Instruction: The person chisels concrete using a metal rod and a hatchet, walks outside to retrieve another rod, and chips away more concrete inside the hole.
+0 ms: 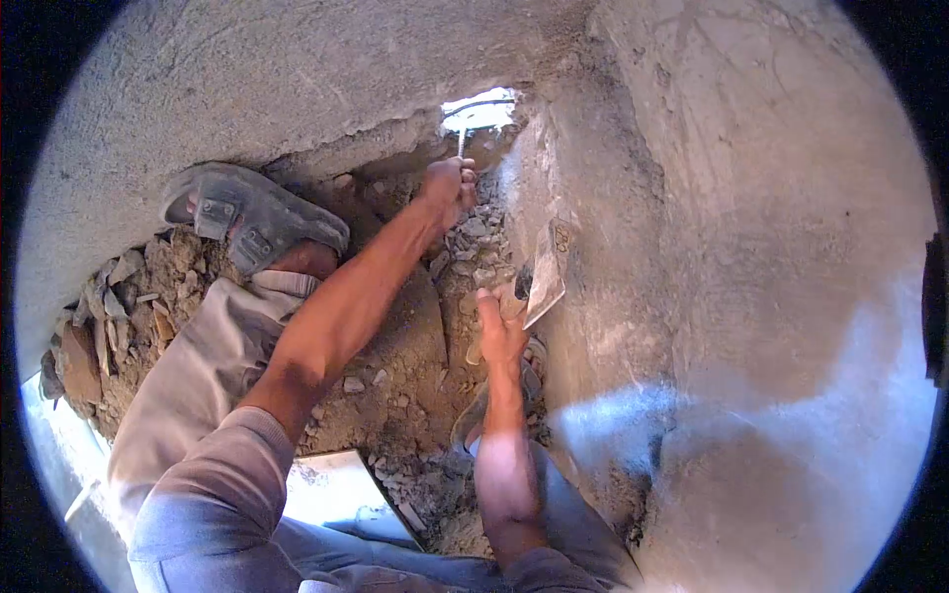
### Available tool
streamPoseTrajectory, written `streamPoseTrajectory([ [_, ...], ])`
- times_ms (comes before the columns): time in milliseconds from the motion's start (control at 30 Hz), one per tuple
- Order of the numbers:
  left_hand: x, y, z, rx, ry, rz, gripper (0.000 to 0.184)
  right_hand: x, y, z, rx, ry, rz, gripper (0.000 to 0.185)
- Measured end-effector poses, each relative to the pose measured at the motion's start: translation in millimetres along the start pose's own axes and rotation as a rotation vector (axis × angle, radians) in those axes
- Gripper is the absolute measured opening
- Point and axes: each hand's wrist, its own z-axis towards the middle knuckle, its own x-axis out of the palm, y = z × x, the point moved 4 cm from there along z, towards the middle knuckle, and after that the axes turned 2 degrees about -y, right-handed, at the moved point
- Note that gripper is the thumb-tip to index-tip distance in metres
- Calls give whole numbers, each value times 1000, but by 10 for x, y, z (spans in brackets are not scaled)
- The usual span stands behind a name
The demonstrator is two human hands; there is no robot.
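My left hand (pixel 451 186) is closed around a thin light rod (pixel 462 143), whose upper end points into a bright opening (pixel 478 111) low in the wall corner. A dark cable or bar crosses that opening. Lower and to the right, my right hand (pixel 502 321) is closed on a trowel (pixel 547 277). The trowel's flat, pale blade is tilted up close to the right wall, and its handle is mostly hidden by my fingers. Broken stones (pixel 474 232) lie below the opening, between my hands.
Rough plastered walls rise at the left (pixel 267 79) and right (pixel 751 227). My sandalled foot (pixel 252 212) rests on rubble (pixel 129 316) at the left. A bright flat panel (pixel 341 494) lies near my legs. My other foot is partly hidden beneath my right forearm.
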Motion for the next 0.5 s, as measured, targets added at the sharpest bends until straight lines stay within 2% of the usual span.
streamPoseTrajectory([
  [67, 58, -39, 199, -123, 32, -485, 13, -43, -3, 27, -99, -88, -46, 21],
  [100, 191, -80, 296, -124, 35, -482, 13, -59, 8, 52, -100, -92, -45, 21],
  [167, 386, -189, 499, 63, -122, -574, 15, -72, 27, 72, -84, -54, 15, 20],
  [200, 303, -168, 685, 62, -123, -577, 15, -75, 49, 59, -84, -52, 12, 20],
  [267, -2, -53, 1201, 378, -76, 226, 15, -130, 107, 45, -121, -148, 31, 20],
  [333, 65, -45, 1030, 527, -40, 644, 16, -183, 44, 56, -119, -143, 33, 20],
  [400, 153, 73, 168, 96, -67, 105, 15, -163, 36, 40, -110, -137, 37, 19],
  [467, 171, 72, -60, 84, -131, 22, 14, -114, 85, -1, 60, -56, 140, 20],
  [500, 170, 95, -102, 76, -188, -62, 18, -107, 66, -25, 63, -55, 135, 20],
])
